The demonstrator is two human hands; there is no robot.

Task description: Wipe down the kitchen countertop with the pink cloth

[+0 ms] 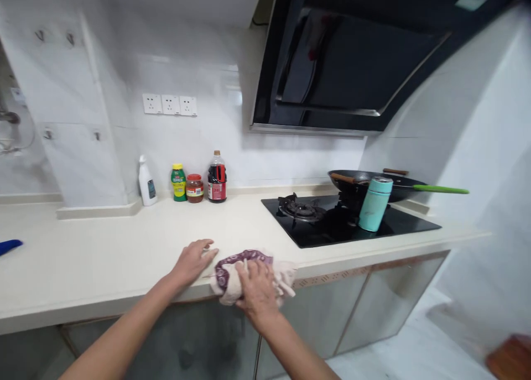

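Observation:
A purple and cream patterned cloth [244,256] lies bunched over the front edge of the pale countertop [166,230], part of it hanging down. My right hand [259,291] presses on the cloth from above, its fingers bent into the fabric. Just left of the cloth, my left hand [194,263] rests on the counter by the edge. Its fingers are apart and slightly curled, with nothing in them.
A white spray bottle [146,183], a green bottle [178,183], a red-lidded jar [194,189] and a dark sauce bottle [217,181] stand against the wall. Rightward, a mint flask [375,206] and a wok [400,187] are on the black gas hob [307,233], below the range hood [332,64].

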